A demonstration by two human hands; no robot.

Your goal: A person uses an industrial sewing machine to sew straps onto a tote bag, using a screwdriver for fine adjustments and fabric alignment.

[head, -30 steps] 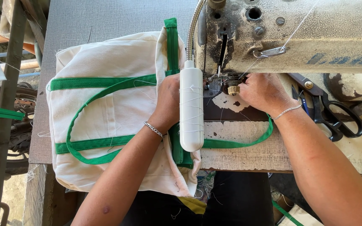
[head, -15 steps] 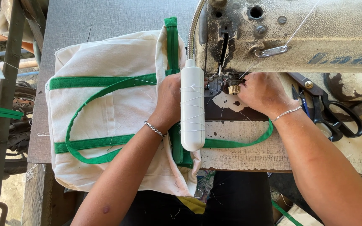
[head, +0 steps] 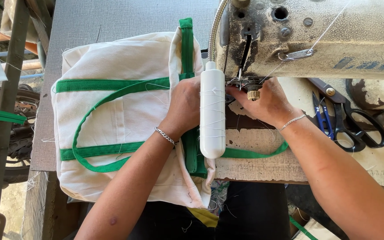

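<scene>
A cream canvas bag [head: 116, 120] with green webbing straps [head: 107, 86] lies on the grey sewing table [head: 125, 18]. My left hand [head: 184, 104] presses flat on the bag's green-edged seam, just left of a white tube lamp [head: 212, 111]. At the needle area under the worn sewing machine head [head: 316, 35], my right hand [head: 267, 104] holds the fabric; its fingertips are partly hidden by the machine. A loose green strap [head: 254, 153] runs right under my right wrist.
Black scissors [head: 356, 124] and small blue thread snips [head: 323, 115] lie on the worn wooden machine bed [head: 378, 164] to the right. A metal frame and a wheel [head: 5, 138] stand off the table's left edge.
</scene>
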